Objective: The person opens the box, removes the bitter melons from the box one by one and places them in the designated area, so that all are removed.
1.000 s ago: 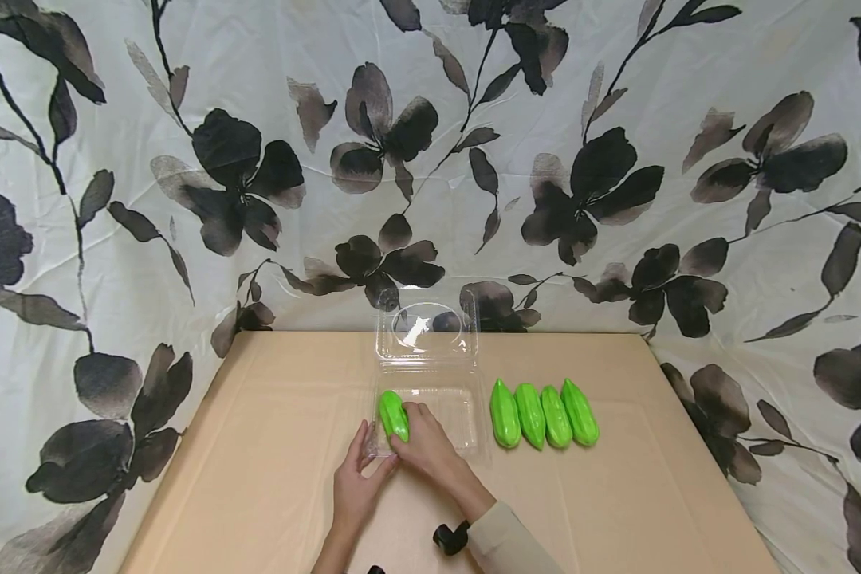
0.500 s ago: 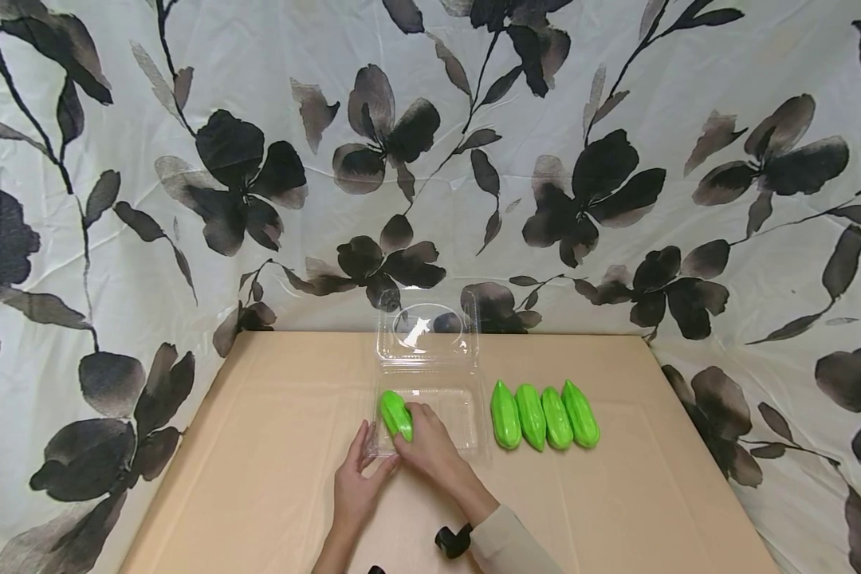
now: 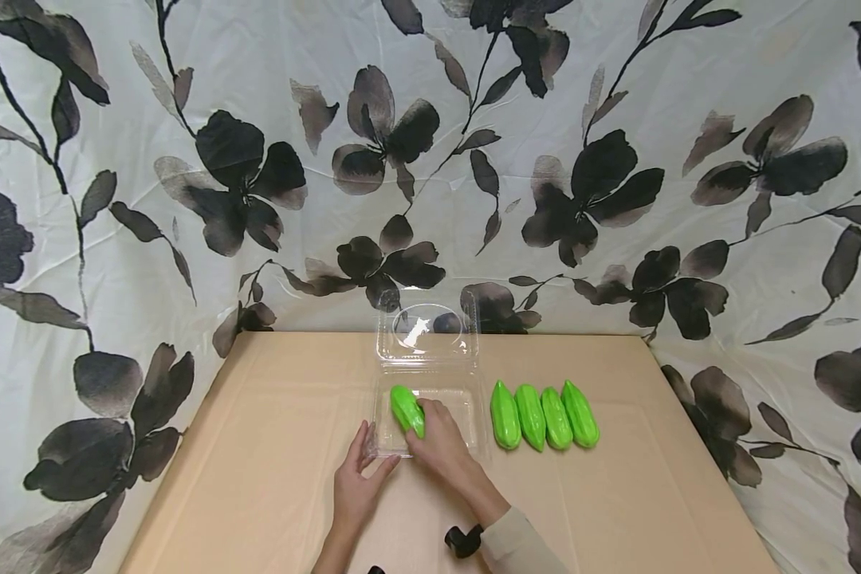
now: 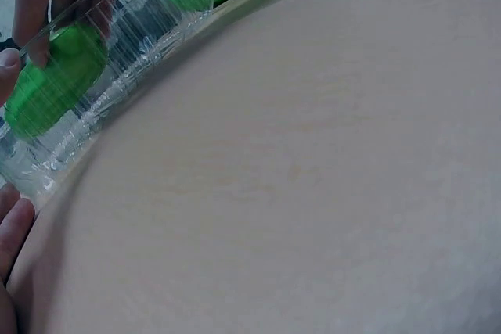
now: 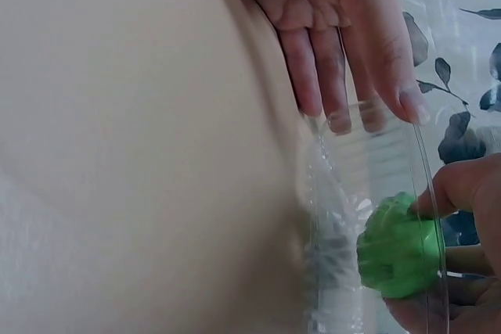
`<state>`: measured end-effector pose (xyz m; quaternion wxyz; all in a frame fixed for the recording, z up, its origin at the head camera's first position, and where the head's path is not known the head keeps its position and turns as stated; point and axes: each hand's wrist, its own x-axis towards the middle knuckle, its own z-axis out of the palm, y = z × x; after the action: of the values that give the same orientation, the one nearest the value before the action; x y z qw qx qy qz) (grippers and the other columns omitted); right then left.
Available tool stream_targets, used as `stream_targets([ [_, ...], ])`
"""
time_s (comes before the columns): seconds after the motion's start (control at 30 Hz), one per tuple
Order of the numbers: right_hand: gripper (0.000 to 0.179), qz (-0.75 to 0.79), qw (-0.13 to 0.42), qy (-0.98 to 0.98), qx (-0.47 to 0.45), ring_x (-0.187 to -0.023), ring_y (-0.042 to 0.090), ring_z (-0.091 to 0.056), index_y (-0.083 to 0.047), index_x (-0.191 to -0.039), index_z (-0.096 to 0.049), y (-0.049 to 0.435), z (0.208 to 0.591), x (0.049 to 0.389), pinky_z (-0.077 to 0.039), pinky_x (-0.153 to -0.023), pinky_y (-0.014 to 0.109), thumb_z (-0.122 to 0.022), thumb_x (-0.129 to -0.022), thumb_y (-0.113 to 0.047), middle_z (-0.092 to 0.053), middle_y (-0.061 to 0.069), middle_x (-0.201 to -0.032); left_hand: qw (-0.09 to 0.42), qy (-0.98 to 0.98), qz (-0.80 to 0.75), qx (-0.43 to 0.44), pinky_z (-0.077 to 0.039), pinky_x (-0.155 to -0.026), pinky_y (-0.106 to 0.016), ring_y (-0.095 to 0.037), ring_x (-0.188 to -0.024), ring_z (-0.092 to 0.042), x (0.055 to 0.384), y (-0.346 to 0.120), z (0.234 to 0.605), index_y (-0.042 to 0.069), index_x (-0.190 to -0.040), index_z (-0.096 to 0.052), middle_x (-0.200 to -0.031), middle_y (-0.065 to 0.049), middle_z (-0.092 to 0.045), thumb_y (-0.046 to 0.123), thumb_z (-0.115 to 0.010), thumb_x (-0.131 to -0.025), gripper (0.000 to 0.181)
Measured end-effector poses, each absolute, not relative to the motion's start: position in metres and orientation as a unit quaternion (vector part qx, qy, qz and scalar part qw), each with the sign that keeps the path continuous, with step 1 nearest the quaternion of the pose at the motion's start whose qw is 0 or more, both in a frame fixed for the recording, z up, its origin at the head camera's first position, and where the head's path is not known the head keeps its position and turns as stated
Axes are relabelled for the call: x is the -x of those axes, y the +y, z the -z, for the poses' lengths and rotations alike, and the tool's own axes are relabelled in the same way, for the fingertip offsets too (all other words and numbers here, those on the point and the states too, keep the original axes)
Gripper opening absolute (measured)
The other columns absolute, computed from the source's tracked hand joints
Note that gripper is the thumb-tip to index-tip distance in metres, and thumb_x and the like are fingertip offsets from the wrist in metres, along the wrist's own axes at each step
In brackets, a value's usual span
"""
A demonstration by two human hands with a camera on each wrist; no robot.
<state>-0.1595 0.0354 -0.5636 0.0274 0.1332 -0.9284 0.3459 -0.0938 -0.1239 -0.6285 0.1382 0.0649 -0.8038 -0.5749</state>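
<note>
A glossy green cucumber (image 3: 406,410), ribbed and plastic-looking, is held between the right hand's (image 3: 441,446) thumb and fingers. It lies slanted inside the base of a clear plastic clamshell container (image 3: 462,422), off the left wall. My left hand (image 3: 357,486) grips the front left corner of the container, thumb at the front rim and fingers along the side. In the right wrist view, the cucumber (image 5: 399,248) shows end-on through the clear wall, partly covered by the right fingers. The container's lid (image 3: 426,331) stands raised at the back.
Several more green cucumbers (image 3: 544,416) lie side by side on the tan table (image 3: 280,446), right of the container. A floral cloth (image 3: 473,159) hangs behind the table and along its sides.
The right hand has shifted the cucumber a little to the right, away from the container's left wall. The left hand, the container and the other cucumbers stay in place.
</note>
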Motion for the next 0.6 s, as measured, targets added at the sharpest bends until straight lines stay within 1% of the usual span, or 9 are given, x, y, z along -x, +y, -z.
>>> stream_targets([
  [0.1,0.054,-0.350,0.033,-0.927,-0.127,-0.095,0.021,-0.062,0.005,-0.130,-0.058,0.040,0.563,0.161,-0.061,-0.080,0.034,-0.070,-0.082,-0.015,-0.065,0.016,-0.114,0.139,-0.805,0.573,-0.064,-0.058,-0.099,-0.025,-0.026,-0.128,-0.061,0.094,-0.124,0.629,0.010,-0.153,-0.040,-0.151,-0.006,-0.053,0.034,-0.085,-0.080,0.089],
  [0.23,0.053,-0.352,0.049,-0.927,-0.120,-0.099,0.023,-0.062,0.004,-0.131,-0.058,0.048,0.562,0.162,-0.061,-0.083,0.037,-0.070,-0.082,-0.014,-0.065,0.015,-0.116,0.141,-0.803,0.575,-0.063,-0.058,-0.099,-0.025,-0.026,-0.129,-0.061,0.094,-0.124,0.630,0.010,-0.153,-0.040,-0.150,-0.007,-0.053,0.033,-0.085,-0.080,0.089],
  [0.33,0.053,-0.357,0.057,-0.926,-0.110,-0.100,0.023,-0.062,0.004,-0.131,-0.058,0.054,0.560,0.162,-0.061,-0.085,0.038,-0.070,-0.083,-0.015,-0.064,0.015,-0.118,0.142,-0.802,0.577,-0.060,-0.057,-0.100,-0.025,-0.024,-0.131,-0.059,0.094,-0.124,0.629,0.011,-0.153,-0.040,-0.150,-0.006,-0.053,0.033,-0.085,-0.080,0.088],
  [0.47,0.054,-0.369,0.061,-0.923,-0.096,-0.103,0.024,-0.062,0.002,-0.132,-0.057,0.061,0.557,0.162,-0.061,-0.087,0.039,-0.070,-0.083,-0.015,-0.064,0.015,-0.121,0.147,-0.805,0.572,-0.057,-0.058,-0.100,-0.026,-0.026,-0.132,-0.057,0.094,-0.123,0.629,0.009,-0.153,-0.040,-0.150,-0.008,-0.053,0.033,-0.084,-0.081,0.087],
  [0.6,0.055,-0.371,0.066,-0.922,-0.086,-0.102,0.024,-0.061,0.002,-0.133,-0.055,0.070,0.556,0.164,-0.061,-0.085,0.037,-0.070,-0.083,-0.016,-0.063,0.015,-0.122,0.147,-0.804,0.573,-0.057,-0.058,-0.100,-0.026,-0.026,-0.133,-0.057,0.094,-0.123,0.629,0.009,-0.153,-0.040,-0.150,-0.008,-0.054,0.033,-0.084,-0.081,0.087],
])
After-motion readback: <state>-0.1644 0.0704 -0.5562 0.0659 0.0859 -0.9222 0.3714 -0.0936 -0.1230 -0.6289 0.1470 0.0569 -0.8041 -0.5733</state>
